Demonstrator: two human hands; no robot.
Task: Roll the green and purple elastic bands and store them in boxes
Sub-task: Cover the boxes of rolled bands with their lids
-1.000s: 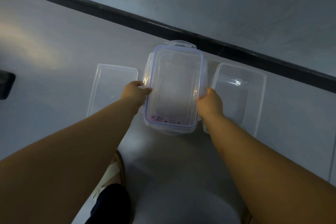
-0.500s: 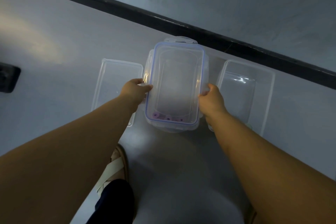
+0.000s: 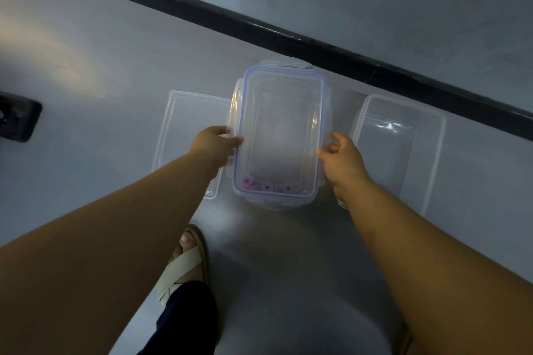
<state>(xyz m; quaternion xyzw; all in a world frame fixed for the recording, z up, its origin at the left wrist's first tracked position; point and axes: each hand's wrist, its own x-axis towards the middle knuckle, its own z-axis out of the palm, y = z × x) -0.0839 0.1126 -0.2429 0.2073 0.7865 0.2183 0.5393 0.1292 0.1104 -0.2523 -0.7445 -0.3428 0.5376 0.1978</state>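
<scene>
A clear plastic box (image 3: pixel 277 95) with a blue-sealed lid stands on the grey floor in the middle of the head view. Several rolled purple bands (image 3: pixel 266 187) lie inside along its near end. My left hand (image 3: pixel 215 143) grips the lid's left side flap. On the opposite side, my right hand (image 3: pixel 340 157) pinches the right side flap with curled fingers. A second clear box (image 3: pixel 432 135), open, stands to the right. A loose clear lid (image 3: pixel 184 112) lies flat to the left. No green bands can be made out.
A black skirting strip (image 3: pixel 288 34) runs along the wall just behind the boxes. A dark object (image 3: pixel 17 118) lies at the far left edge. My sandalled foot (image 3: pixel 187 256) rests on the floor near the lidded box.
My right hand's fingers have shifted from pressing the lid's edge to pinching the right flap. My left hand stays on the left flap. The view has shifted slightly.
</scene>
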